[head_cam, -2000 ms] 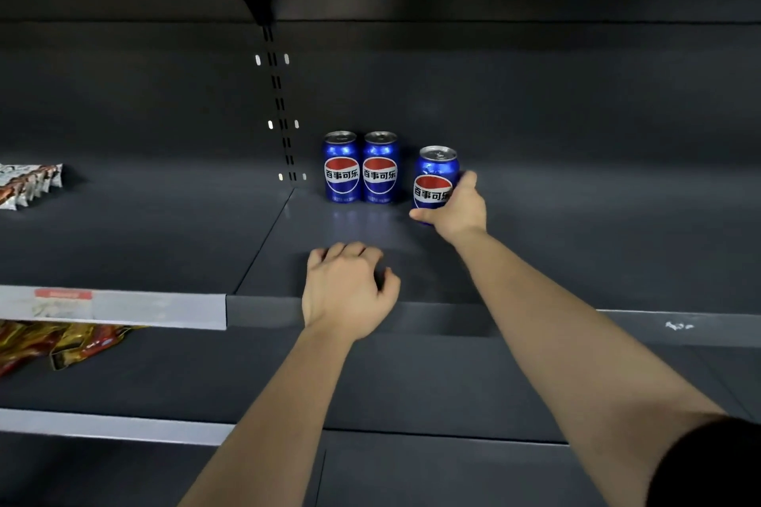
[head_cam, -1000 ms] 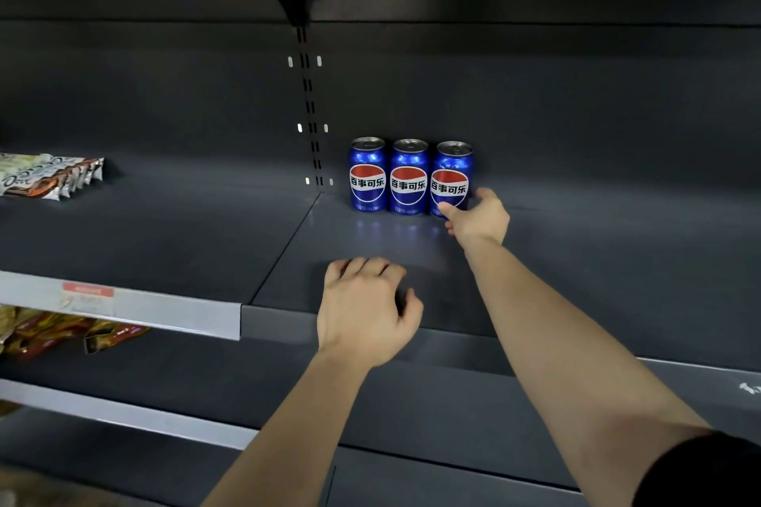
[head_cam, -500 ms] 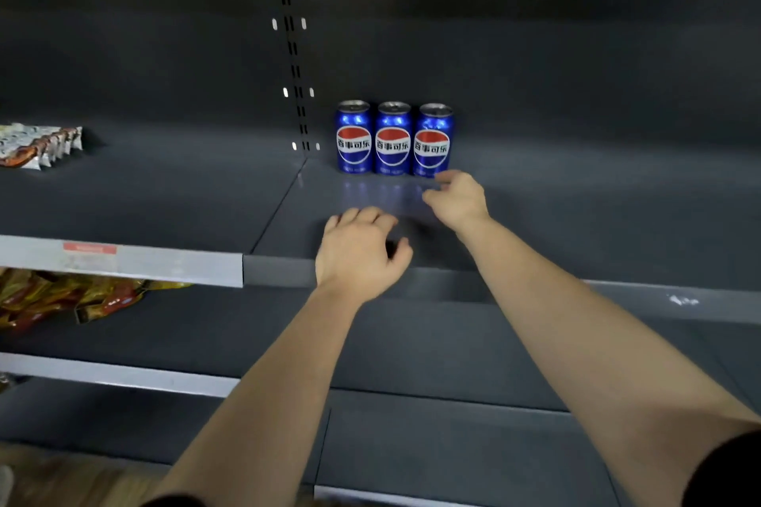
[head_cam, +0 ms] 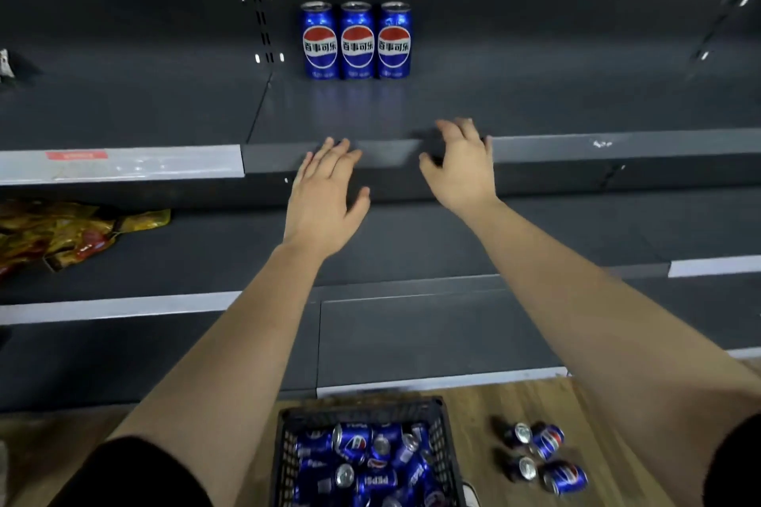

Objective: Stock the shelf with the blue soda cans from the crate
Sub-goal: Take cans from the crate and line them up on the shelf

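Dark grey metal shelving fills the view, and the upper shelf carries three blue soda cans. They stand upright in one row, side by side and touching, near the back wall, just right of the slotted upright rail.

Half a second ago the right hand lay on the shelf board just in front of the rightmost can. Now it is back at the front lip of the shelf. The left hand rested before on the front part of the board with bent fingers; now it is in front of the lip and a little below it, with the fingers straight. The view has also tipped downward, so the wooden floor and the crate show now.

Both hands are empty and hold nothing. Their fingers are loose and spread, and those of the right hand are a little blurred. The two hands are apart, with a gap between them. The three cans stand well behind both hands, between them in line.

Below, between the forearms, the black crate stands on the floor with a heap of blue cans lying in all directions; their number I cannot tell. Right of the crate four loose cans lie on the floor. On a lower shelf at the left lie some yellow and red snack bags.
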Available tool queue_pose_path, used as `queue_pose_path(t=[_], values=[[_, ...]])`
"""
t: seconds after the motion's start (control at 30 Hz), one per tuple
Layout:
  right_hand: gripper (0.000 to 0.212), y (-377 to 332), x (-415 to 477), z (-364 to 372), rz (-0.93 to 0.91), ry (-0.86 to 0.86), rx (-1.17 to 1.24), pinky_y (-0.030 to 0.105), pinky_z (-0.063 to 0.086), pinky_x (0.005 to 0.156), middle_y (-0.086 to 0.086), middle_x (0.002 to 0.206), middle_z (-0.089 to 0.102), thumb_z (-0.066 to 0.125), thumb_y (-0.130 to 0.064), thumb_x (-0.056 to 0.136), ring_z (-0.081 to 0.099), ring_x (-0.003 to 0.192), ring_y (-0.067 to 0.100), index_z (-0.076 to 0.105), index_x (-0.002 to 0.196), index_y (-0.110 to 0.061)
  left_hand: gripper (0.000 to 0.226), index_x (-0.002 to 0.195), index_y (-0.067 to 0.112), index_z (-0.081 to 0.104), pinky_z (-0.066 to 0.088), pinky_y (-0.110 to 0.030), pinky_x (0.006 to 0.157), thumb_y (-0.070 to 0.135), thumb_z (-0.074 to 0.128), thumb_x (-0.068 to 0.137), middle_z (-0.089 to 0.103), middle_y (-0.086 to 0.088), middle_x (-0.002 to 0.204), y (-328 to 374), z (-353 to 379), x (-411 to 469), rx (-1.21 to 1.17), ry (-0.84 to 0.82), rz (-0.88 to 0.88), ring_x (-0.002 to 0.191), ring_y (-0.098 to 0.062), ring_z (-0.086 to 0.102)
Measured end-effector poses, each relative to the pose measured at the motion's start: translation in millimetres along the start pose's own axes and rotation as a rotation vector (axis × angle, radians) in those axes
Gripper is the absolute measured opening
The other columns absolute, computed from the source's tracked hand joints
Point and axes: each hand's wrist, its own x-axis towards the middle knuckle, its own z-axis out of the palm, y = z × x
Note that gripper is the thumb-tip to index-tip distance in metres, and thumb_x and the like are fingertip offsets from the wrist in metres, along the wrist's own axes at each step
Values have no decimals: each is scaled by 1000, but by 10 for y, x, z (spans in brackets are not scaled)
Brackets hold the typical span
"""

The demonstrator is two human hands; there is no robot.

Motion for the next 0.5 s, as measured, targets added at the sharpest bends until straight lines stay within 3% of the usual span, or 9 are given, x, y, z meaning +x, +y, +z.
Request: queue_pose_path(t=[0.07,0.17,0.3,0.5], values=[[56,43,-336,95,-26,18,40,45,14,120,13,155,28,56,-22,91,16,147,29,39,143,-11,50,141,11,44,8,-35,121,28,50,94,35,-6,152,-7,0,-247,-13,-25,-3,146,-20,20],[59,103,-869,298,-6,-8,104,45,27,115,13,155,25,57,-15,89,23,145,30,36,145,-8,50,140,11,45,9,-36,120,28,50,94,36,-7,152,-70,31,-692,-32,-108,-24,145,-21,23],[57,201,-1458,534,198,-332,58,38,47,93,13,148,36,56,-23,94,52,120,33,35,145,-9,49,141,12,44,7,-35,121,31,47,97,35,-7,152,-195,114,-1248,0,-254,-72,144,-20,24],[62,442,-2318,900,310,-685,-22,34,45,95,14,142,48,59,-31,91,51,123,32,38,146,-10,48,140,12,45,5,-32,121,31,48,96,39,-7,150,-309,269,-2115,17,-405,-156,143,-20,27]])
